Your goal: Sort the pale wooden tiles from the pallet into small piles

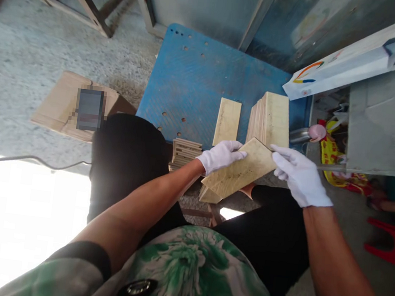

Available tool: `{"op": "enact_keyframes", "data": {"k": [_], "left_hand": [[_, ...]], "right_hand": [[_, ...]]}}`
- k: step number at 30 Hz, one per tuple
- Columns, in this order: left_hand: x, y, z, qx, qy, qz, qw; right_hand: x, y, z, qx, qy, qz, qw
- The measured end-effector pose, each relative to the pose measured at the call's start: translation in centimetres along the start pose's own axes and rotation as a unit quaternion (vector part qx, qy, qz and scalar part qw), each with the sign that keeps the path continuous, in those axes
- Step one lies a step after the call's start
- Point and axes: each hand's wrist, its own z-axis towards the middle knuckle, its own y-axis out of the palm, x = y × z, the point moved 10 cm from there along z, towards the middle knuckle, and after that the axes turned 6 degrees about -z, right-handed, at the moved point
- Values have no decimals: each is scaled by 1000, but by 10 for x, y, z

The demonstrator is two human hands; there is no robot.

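Observation:
Both my hands wear white gloves and hold one thin, pale yellow rectangular board (240, 167) tilted above my lap. My left hand (221, 156) grips its left edge, with the thumb on top. At its far right corner, my right hand (297, 174) pinches the edge between thumb and fingers. Just beyond, a tall stack of similar boards (276, 119) stands on the blue table, partly hidden by the held board. A single flat board (227, 120) lies left of that stack. Near my left wrist is another pile of boards (184, 153), seen edge-on.
The blue table (191, 80) has small holes and backs onto metal panels. A white paper bag (345, 60) and grey box (384, 118) stand at the right. A cardboard box (62, 102) carries a blurred dark object at left. A red stool (392, 244) sits far right.

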Motion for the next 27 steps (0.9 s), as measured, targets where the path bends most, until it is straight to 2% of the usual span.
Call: {"op": "enact_keyframes", "data": {"k": [5,9,11,13,15,17,19,22,24,27], "left_hand": [[-27,19,-7,-34,-3,75,997],[-54,31,-18,-89,-29,131,987],[-70,32,-22,-111,-49,161,979],[-86,31,-26,-132,-71,200,968],[-97,28,-28,-152,-91,254,951],[-105,22,-30,-163,-115,306,931],[-113,14,-33,-167,-155,328,917],[-121,4,-37,-147,-217,304,916],[-123,-1,-37,-126,-237,279,922],[-125,-8,-33,-88,-250,240,934]], "right_hand": [[29,15,-8,-118,44,-94,988],[70,44,-22,-253,65,-198,945],[87,57,-28,-286,66,-227,928],[95,70,-31,-292,26,-275,916],[94,89,-34,-293,-56,-354,887],[94,112,-37,-299,-124,-425,845],[101,137,-41,-324,-146,-482,801],[115,169,-51,-376,-157,-540,736],[121,185,-57,-401,-162,-548,716],[129,195,-60,-412,-157,-556,705]]}}
